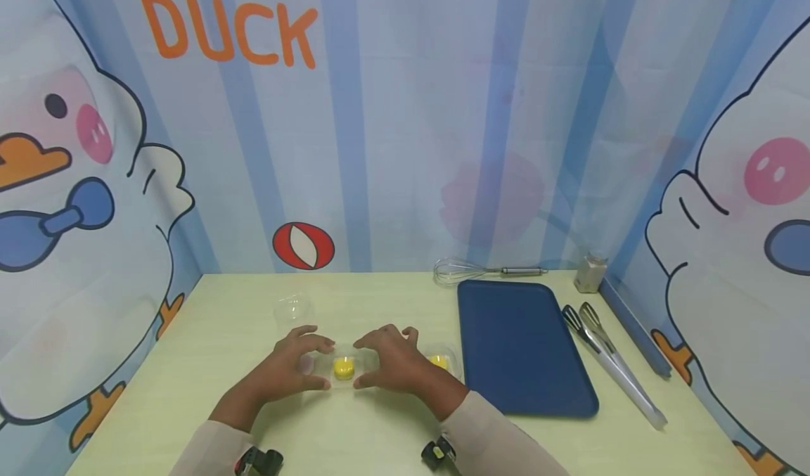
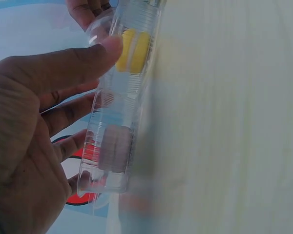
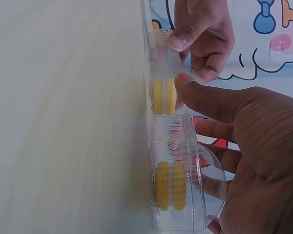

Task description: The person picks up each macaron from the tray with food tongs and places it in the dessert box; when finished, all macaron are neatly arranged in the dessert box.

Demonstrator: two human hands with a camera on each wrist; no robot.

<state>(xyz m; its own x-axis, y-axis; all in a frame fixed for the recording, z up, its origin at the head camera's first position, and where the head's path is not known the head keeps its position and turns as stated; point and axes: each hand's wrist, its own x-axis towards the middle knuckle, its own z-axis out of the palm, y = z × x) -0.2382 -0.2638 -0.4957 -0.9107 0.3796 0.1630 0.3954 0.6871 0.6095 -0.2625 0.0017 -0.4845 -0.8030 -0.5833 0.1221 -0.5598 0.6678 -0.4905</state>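
A clear plastic container (image 1: 351, 354) lies between my two hands on the table. A yellow macaron (image 1: 344, 368) shows in its middle, and a pale purple macaron (image 2: 115, 148) sits in its left part. My left hand (image 1: 287, 367) holds the container, thumb at the near side and fingers at the far side. From the right, my right hand (image 1: 395, 360) grips it the same way, its thumb near the yellow macaron. Past that hand, another yellow macaron (image 3: 170, 186) sits in clear ribbed plastic with a rounded rim. Whether this is a separate container I cannot tell.
Behind my left hand stands a clear plastic piece (image 1: 294, 309). To the right lies a blue tray (image 1: 525, 349), with metal tongs (image 1: 616, 370) beside it. A whisk (image 1: 481, 271) and a small greyish container (image 1: 590, 273) are at the back, before a printed curtain (image 1: 405, 124).
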